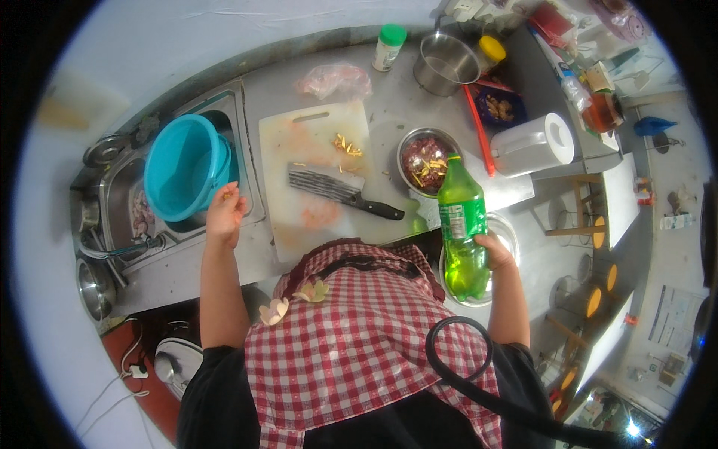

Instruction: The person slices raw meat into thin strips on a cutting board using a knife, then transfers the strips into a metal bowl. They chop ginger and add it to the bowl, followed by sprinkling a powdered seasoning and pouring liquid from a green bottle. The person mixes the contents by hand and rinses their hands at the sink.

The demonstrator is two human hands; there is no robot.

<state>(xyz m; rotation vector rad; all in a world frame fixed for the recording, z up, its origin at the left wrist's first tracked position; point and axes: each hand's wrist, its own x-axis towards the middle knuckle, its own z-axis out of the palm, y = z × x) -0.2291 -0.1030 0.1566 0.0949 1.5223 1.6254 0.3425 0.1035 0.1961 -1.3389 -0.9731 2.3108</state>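
Observation:
My right hand (497, 251) grips a large green plastic soda bottle (464, 241) by its lower side. The bottle's neck, with a yellow band at its mouth, overlaps the edge of a steel bowl (418, 150) in the picture. Dark red raw meat with yellow ginger-like strips fills that bowl. In front of the teal bucket, my left hand (226, 210) pinches a small yellow thing, too small to name. Between my hands lies a white cutting board (291, 137), carrying a black-handled cleaver (342, 188) and a small heap of yellow strips (346, 146).
A teal bucket (179, 168) stands in the steel sink (126, 185) at left. Behind the board are a plastic bag (336, 81), a green-lidded jar (388, 50) and a steel pot (446, 67). A white pitcher (527, 147) and an orange-red stick (478, 132) sit at right.

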